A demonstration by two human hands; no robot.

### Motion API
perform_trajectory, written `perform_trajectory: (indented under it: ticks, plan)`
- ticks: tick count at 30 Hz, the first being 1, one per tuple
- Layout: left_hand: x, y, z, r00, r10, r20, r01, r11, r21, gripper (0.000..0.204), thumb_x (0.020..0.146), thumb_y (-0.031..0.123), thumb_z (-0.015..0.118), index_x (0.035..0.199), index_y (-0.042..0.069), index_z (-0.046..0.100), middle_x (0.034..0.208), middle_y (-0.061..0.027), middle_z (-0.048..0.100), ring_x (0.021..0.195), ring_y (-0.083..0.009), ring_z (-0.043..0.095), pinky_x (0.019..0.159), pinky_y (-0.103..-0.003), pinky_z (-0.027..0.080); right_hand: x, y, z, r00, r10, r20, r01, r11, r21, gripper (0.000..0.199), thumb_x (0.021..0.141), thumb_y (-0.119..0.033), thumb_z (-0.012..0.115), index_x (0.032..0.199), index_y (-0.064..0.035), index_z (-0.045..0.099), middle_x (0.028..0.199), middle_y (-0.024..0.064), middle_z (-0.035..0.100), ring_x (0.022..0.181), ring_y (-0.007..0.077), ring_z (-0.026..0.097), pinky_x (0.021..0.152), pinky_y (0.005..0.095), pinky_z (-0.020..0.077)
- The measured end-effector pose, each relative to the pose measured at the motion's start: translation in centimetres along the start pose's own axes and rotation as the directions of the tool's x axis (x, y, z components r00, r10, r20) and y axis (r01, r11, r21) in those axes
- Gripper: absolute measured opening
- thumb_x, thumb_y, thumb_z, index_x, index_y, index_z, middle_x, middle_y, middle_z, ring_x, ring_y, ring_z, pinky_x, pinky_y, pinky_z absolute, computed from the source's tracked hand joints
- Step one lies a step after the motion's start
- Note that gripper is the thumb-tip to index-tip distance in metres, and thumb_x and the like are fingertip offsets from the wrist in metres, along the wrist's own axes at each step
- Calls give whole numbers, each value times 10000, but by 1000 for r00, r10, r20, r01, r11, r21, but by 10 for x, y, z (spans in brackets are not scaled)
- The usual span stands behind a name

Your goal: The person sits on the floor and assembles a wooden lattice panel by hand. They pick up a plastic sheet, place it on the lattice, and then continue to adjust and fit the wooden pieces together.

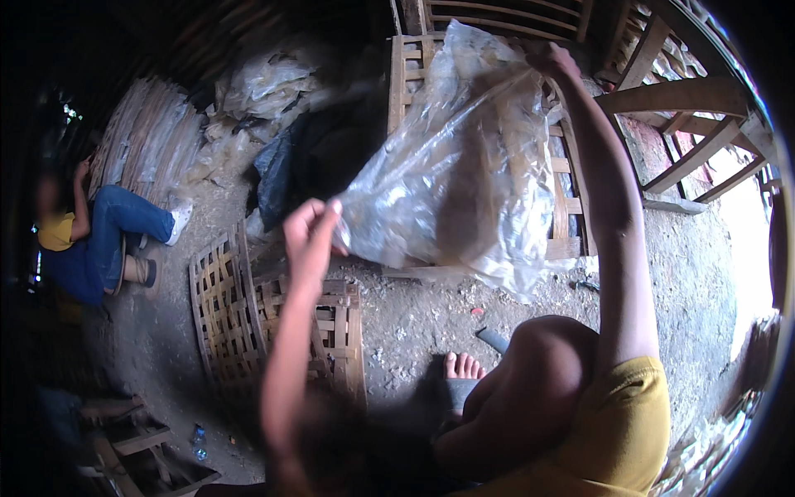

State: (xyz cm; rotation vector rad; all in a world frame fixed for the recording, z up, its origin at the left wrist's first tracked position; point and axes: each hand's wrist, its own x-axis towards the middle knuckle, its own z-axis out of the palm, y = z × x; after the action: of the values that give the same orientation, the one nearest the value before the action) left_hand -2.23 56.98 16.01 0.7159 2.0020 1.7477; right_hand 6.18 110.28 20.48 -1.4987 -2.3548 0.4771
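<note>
A crumpled clear plastic sheet (397, 190) is stretched between my two hands. My left hand (310, 232) pinches its lower left corner between thumb and fingers. At the sheet's far right corner, my right hand (553, 61) is closed on the edge, with the arm reaching straight out; its fingertips are in shadow. Beneath the plastic lies a woven slatted wooden panel (563, 199), mostly covered, its lattice showing along the right side and at the upper left.
Woven slat baskets (224, 306) stand by my left forearm. A seated person in blue jeans (124, 219) is at the left, near a stack of plastic-covered slats (145, 137). Heaped plastic (265, 87) lies behind. A wooden frame (679, 108) rises at right. A bottle (199, 443) is on the floor.
</note>
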Motion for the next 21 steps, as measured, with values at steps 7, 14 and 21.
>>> perform_trajectory:
  ticks: [7,14,21]
  plan:
    - [242,91,-9,680,709,187,-693,538,479,326,1008,325,680,794,86,623,722,31,590,694,-59,518,648,-254,437,-42,91,-131,931,-311,190,352,902,-249,504,819,-370,712,1251,-111,723,1031,177,765,905,257,745,782,398,592]
    - [307,71,83,666,724,-179,-679,687,258,665,960,522,677,1358,23,489,1096,-140,652,1014,-251,628,897,-381,513,-181,90,-240,937,-12,349,183,868,-462,554,814,-213,825,1330,-77,675,897,168,773,658,191,740,577,307,611]
    - [95,-11,106,931,225,288,-365,616,698,1121,805,728,707,1544,-29,335,1577,-261,359,1469,-427,370,1207,-487,332,-136,61,-138,751,-495,438,577,814,-68,443,878,-302,771,1254,-78,708,975,126,767,794,194,723,702,335,590]
